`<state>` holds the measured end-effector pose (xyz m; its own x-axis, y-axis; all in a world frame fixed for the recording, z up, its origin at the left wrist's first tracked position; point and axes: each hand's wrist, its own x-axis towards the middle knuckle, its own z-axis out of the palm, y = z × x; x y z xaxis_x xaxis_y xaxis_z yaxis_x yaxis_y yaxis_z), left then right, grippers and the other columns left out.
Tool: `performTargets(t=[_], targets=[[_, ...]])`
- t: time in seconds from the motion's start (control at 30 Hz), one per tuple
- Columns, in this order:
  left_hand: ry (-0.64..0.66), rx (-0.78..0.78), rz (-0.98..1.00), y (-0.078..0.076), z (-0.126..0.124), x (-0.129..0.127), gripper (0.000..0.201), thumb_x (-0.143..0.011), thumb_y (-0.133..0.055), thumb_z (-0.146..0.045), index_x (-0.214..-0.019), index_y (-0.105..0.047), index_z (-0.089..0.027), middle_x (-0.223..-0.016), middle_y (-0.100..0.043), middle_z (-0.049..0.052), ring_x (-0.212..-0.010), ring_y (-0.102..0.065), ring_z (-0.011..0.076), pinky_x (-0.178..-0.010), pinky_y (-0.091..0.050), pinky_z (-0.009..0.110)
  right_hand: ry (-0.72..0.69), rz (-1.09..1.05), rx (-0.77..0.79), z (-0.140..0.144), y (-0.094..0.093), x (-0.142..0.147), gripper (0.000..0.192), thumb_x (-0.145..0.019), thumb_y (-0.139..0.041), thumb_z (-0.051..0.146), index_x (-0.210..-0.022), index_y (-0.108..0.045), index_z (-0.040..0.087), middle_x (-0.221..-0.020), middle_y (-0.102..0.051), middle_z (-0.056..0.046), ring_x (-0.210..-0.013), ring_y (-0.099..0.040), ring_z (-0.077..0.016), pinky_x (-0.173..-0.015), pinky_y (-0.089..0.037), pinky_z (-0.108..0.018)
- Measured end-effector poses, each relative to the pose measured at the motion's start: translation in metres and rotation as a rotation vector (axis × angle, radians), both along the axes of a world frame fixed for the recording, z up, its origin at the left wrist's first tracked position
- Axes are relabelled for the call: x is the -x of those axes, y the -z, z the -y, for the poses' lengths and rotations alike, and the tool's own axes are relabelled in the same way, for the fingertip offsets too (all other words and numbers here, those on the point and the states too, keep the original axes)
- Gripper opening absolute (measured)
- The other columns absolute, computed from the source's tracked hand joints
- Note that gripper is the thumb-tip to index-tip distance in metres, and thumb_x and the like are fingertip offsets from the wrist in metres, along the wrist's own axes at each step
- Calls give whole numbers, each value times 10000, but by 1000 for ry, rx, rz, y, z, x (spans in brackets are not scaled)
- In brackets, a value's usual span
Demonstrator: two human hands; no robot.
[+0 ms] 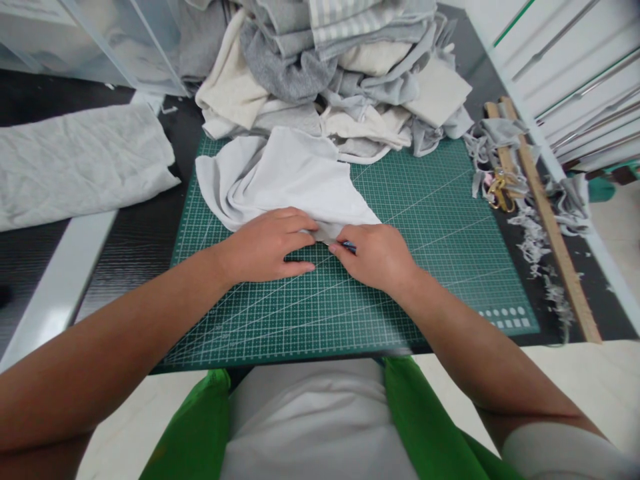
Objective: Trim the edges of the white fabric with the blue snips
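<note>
A pale grey-white cloth (295, 167) lies loosely folded on the green cutting mat (425, 200), its near edge between my hands. My left hand (273, 245) rests on that edge from the left. Its fingers are stretched out, and the thumb lies apart on the mat. Closed around a small tool with a dark blue handle (349, 247), my right hand (377, 257) is at the cloth's right near corner. A thin metal tip points left toward my left fingertips. Most of the tool is hidden in my fist, so its exact kind cannot be made out.
A heap of grey and cream fabric (300, 73) covers the mat's far edge. Another grey cloth (75, 160) lies at left, before a clear plastic bin (125, 40). Wooden strips (550, 227), gold-handled scissors (500, 190) and fabric scraps (533, 243) line the right edge.
</note>
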<state>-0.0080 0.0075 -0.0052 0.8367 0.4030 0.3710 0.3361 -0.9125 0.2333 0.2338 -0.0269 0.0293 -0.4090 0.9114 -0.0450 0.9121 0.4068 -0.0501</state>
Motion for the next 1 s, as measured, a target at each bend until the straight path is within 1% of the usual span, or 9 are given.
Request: performTargets(t=[0.13,0.23,0.4,0.5,0.6,0.77,1.0], targets=[[-6,-20,-7,0,0,0,374,-953,-672,-464,-1076,-726,-115,-1237,-702,185,-1181,-654,308,-1048,-555,498,18,-67,-16,-1,2,-4,290,-977,-560,432,-966,-755,218,-874,-797,-41,-772,-707,-221,-662,-369,-335],[-5,-20,-7,-1,0,-1,371,-955,-668,-467,-1078,-724,-121,-1233,-702,180,-1178,-656,299,-1046,-557,487,4,-93,-27,1,2,-3,286,-969,-577,440,-972,-749,212,-865,-791,-36,-768,-708,-219,-654,-365,-331],[-8,-17,-2,-1,0,-1,353,-953,-672,-452,-1065,-728,-121,-1224,-708,177,-1169,-657,303,-1037,-563,502,-35,-38,-12,2,0,3,293,-993,-547,427,-926,-734,211,-862,-790,-42,-761,-703,-210,-632,-337,-331],[-7,0,-4,-2,1,-1,346,-951,-675,-444,-1069,-731,-123,-1229,-707,184,-1171,-654,307,-1037,-563,518,-34,-10,-13,2,0,4,283,-999,-541,411,-939,-734,212,-886,-799,-47,-769,-708,-213,-625,-329,-334],[-5,4,-11,-1,0,-1,355,-958,-664,-458,-1077,-727,-129,-1233,-706,176,-1174,-653,305,-1041,-560,509,-33,8,-12,2,1,4,295,-1007,-531,414,-949,-739,213,-905,-805,-50,-782,-715,-219,-628,-337,-338],[7,-10,4,-1,0,-1,380,-964,-658,-451,-1064,-727,-92,-1213,-707,196,-1164,-655,318,-1041,-557,506,-42,21,-29,3,0,5,306,-1010,-522,411,-951,-741,205,-904,-805,-52,-783,-721,-233,-618,-337,-352],[1,-22,-8,-1,0,-1,373,-967,-650,-460,-1080,-723,-111,-1220,-708,182,-1174,-656,310,-1047,-556,499,-48,10,-38,4,1,5,299,-1012,-520,406,-984,-735,201,-926,-805,-54,-800,-721,-228,-630,-352,-348]])
